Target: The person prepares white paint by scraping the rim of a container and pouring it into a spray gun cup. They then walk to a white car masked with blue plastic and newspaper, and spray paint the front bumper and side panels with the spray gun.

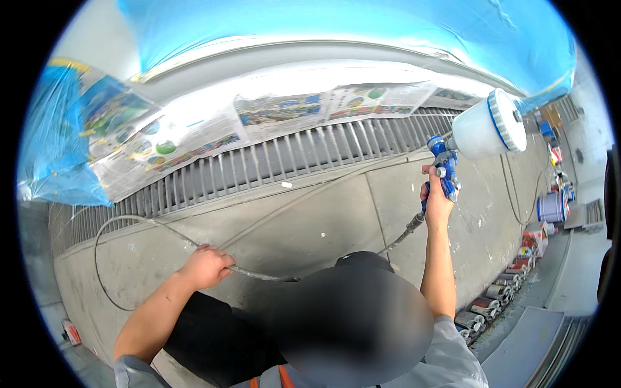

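My right hand (440,196) is closed round the handle of a blue spray gun (444,167), held up at the right. On top of the gun sits a white paint cup (484,129) with a blue-ringed lid, tilted to the right. A grey air hose (404,236) runs from the handle's base down behind the dark blurred shape at the lower middle. At lower left my left hand (208,266) grips the air hose, which loops on the floor beyond it. Ahead stands a pale panel (284,61) masked with newspaper (278,116) and blue plastic film (362,26).
A metal floor grate (284,155) runs below the masked panel. On the right, several cans (498,292) line the wall, near a paint bucket (551,208) and a cardboard box (550,116). Hose lies looped on the concrete floor (330,200) at both sides.
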{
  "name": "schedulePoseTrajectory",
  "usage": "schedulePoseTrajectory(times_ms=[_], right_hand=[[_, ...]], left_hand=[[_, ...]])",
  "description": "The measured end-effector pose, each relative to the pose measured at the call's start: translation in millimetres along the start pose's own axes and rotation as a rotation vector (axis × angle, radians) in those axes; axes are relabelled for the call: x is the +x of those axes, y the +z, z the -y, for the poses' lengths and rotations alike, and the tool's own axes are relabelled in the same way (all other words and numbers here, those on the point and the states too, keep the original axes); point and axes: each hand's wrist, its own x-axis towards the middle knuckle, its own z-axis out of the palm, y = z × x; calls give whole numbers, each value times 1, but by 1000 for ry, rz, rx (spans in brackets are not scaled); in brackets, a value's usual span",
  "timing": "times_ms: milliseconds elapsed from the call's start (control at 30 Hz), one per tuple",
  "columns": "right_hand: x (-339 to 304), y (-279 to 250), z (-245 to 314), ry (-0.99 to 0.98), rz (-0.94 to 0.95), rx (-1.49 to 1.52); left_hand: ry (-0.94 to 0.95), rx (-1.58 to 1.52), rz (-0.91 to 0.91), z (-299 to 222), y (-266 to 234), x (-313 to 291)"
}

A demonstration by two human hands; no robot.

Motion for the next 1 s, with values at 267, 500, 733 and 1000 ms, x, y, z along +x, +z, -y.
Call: schedulePoseTrajectory(times_ms=[267, 500, 733, 1000], right_hand=[[72, -43, -4, -104, -176, 132], [89, -53, -29, -80, -109, 92], [96, -23, -8, -93, 8, 127], [83, 14, 26, -153, 247, 94]], left_hand=[[10, -213, -47, -25, -5, 29], [-124, -526, -115, -86, -15, 38], [-141, -516, -150, -90, -17, 33], [-96, -531, -167, -89, -10, 29]])
